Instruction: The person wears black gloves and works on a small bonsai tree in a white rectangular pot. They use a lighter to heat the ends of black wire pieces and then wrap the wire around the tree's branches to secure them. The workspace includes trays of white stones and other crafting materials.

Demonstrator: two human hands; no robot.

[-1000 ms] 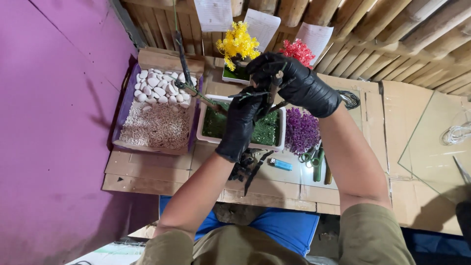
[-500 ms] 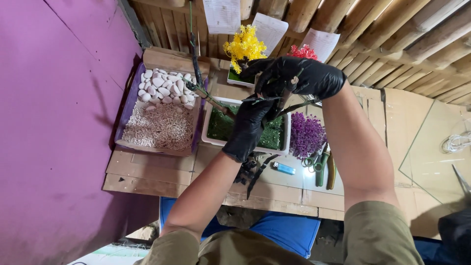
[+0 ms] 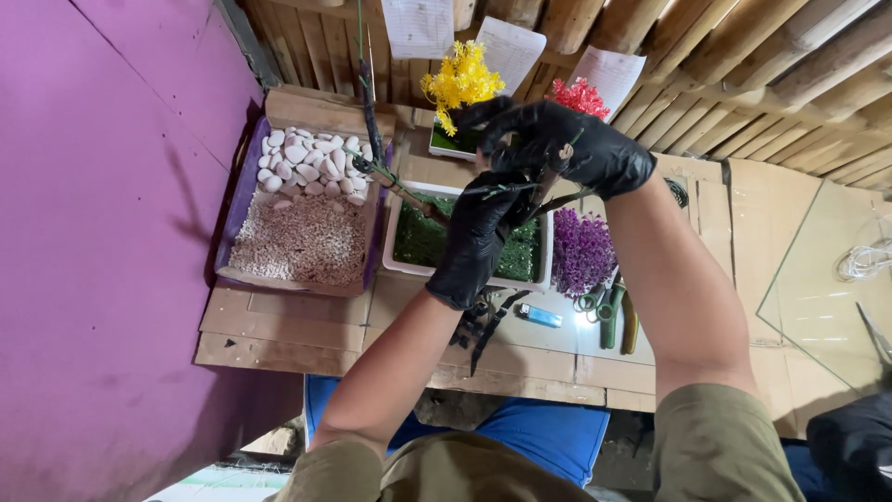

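Head view, the only one I have: both hands wear black gloves and meet above the middle of the worktop point(image 3: 279, 325), held up off the surface so the piece between them can be turned freely. My left hand point(image 3: 483, 232) is closed around a thin dark branch point(image 3: 409, 191) that runs out to the left and up past the tray, with small green sprigs along it; gripping it low down keeps the long end steady. My right hand point(image 3: 557, 139) curls over from the far side, fingers pinched together on a short brown stem end point(image 3: 556, 167) just where the left hand holds, as if pressing the two parts against each other.

Directly under the hands sits a white tray of green moss point(image 3: 423, 237), close enough that anything dropped lands in it. To the left is a purple-lined box point(image 3: 237, 214) with white pebbles point(image 3: 302, 158) at the far end and fine gravel point(image 3: 302, 237) at the near end. Yellow flowers point(image 3: 460, 79) and red flowers point(image 3: 581, 96) stand at the far edge, purple flowers point(image 3: 581, 251) lie right of the moss. Near me lie a blue lighter point(image 3: 539, 316) and green-handled scissors point(image 3: 599, 307), within reach.
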